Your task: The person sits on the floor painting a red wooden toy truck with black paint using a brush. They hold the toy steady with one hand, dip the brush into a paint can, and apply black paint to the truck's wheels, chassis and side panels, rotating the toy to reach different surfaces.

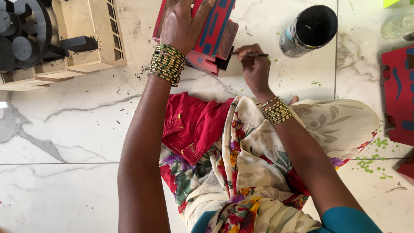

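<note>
My left hand (183, 21) lies flat on top of a red wooden toy piece with blue stripes (215, 30), holding it tilted on the marble floor. My right hand (254, 64) pinches a thin paintbrush (256, 55) whose tip touches a black patch at the piece's lower right edge. Both wrists carry green and gold bangles. A red cloth (192, 123) lies on my lap over floral fabric.
An open paint can with black paint (308, 30) stands to the right of the brush. An unpainted wooden toy with black wheels (51, 39) sits at the upper left. Another red and blue piece (399, 95) lies at the right edge, with green paint specks (371, 164) on the floor.
</note>
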The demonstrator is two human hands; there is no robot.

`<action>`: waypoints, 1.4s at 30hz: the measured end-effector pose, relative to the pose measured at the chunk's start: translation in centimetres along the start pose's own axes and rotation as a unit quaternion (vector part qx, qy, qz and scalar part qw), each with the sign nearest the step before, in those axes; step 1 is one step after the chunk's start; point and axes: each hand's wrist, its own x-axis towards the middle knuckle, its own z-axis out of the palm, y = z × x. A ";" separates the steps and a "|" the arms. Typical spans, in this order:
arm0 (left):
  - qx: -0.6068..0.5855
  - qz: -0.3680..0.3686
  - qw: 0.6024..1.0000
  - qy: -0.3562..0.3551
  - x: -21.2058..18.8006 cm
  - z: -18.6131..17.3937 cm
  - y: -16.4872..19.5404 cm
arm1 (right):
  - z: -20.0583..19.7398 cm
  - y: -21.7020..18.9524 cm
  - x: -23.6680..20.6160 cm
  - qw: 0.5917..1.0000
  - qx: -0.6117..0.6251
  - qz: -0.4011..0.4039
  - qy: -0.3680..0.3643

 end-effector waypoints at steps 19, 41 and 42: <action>-0.002 0.014 1.000 0.001 0.0 0.4 -0.7 | 1.1 0.4 1.4 1.000 0.015 0.005 0.000; 0.011 0.014 1.000 0.010 -0.1 0.8 -1.3 | 1.7 -0.6 1.5 0.996 -0.090 -0.010 -0.023; 0.007 -0.001 1.000 0.003 -0.1 0.9 -1.4 | 1.7 -0.5 1.5 0.998 -0.055 -0.006 -0.018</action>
